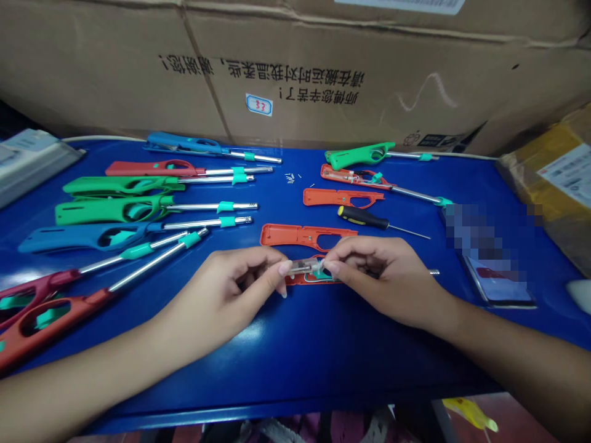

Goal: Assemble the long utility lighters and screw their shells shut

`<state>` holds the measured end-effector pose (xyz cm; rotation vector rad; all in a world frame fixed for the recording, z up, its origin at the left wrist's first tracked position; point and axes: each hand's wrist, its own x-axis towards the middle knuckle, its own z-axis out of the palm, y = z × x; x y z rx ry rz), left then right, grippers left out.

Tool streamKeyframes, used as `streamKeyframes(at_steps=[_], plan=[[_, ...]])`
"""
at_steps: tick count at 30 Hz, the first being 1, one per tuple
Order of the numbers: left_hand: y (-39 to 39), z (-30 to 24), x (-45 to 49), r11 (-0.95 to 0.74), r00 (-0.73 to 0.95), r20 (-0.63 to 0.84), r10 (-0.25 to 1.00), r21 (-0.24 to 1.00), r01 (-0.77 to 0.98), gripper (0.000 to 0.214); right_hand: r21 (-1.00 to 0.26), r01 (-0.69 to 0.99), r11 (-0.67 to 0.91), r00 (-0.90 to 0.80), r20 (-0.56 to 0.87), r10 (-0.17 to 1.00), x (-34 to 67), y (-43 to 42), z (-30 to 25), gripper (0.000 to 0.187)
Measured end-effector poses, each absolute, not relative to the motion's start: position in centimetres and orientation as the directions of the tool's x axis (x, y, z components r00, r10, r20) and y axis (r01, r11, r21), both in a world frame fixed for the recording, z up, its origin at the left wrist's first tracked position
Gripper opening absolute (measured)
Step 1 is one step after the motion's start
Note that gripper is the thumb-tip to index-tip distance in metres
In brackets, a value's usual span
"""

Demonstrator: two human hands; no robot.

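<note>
Between my hands is a small clear lighter fuel tank [302, 266], lying roughly level. My left hand [249, 280] is closed, pinching the tank's left end with thumb and finger. At its other end, the thumb and fingers of my right hand [383, 277] are pinched together by a whitish tip; exactly what they grip is hidden. Directly beneath lies an open orange lighter half-shell [300, 280] with a teal part and a thin wire inside, partly covered by my hands. Just behind it rests an empty orange shell half [286, 236].
Several assembled gas lighters [115, 209] lie at left. A green lighter [362, 155], an opened orange lighter [339, 175], another shell half [323, 197] and a screwdriver [364, 216] are at back right. A phone [498, 286] lies right; small pins [289, 178] lie centrally. A cardboard box [295, 67] stands behind.
</note>
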<state>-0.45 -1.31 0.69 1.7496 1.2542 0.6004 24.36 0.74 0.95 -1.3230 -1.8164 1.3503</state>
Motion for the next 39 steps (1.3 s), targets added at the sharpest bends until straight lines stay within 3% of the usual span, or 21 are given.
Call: streamKeyframes(at_steps=[13,27,39], plan=[[-1.76,0.86,-0.54,-0.153,0.369,-0.049,0.928,0.854,0.498,0.025,-0.924,0.381,0.032,-0.401,-0.134,0.906,24.41,0.79,0.92,0.02],[-1.68,0.93,-0.26,-0.082,0.37,-0.11,0.923,0.881,0.467,0.03,-0.918,0.389,0.074,-0.409,-0.1,0.907,24.28,0.69,0.67,0.022],[-1.88,0.69,-0.13,-0.1,0.365,-0.077,0.928,0.89,0.444,0.027,-0.914,0.393,0.107,-0.41,-0.07,0.909,24.32,0.66,0.57,0.021]])
